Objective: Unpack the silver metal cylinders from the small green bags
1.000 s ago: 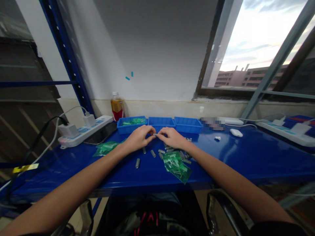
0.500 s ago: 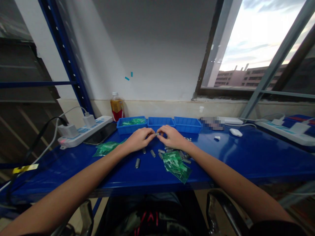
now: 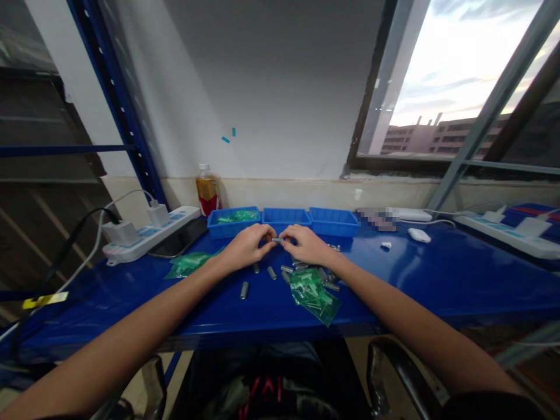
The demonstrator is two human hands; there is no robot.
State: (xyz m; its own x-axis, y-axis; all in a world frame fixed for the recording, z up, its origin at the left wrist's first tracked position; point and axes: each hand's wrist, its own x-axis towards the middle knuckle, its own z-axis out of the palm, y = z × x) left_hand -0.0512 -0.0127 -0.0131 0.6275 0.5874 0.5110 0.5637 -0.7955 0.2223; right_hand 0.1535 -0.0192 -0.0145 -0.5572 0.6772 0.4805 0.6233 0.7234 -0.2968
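Note:
Between my two hands a small grey metal cylinder (image 3: 277, 240) is held level above the table. My left hand (image 3: 249, 246) pinches its left end with thumb and fingertips. At the other end, my right hand (image 3: 306, 245) is closed in a pinch too. Loose metal cylinders (image 3: 244, 290) lie on the table below and in front of the hands, several of them bunched near my right wrist. A green plastic bag (image 3: 312, 293) with metal parts in it rests by that bunch. Another green bag (image 3: 190, 264) lies partly behind my left forearm.
Three blue bins stand in a row behind my hands: the left bin (image 3: 213, 231) holds green bags. A drink bottle (image 3: 207, 192), a phone (image 3: 179, 238) and a power strip (image 3: 135, 242) are on the left. A white earphone case (image 3: 419, 235) and another power strip (image 3: 520, 236) lie right.
My hands have drawn slightly apart at the fingertips, and more of the metal cylinder shows between them. The bags, bins and loose cylinders have not moved.

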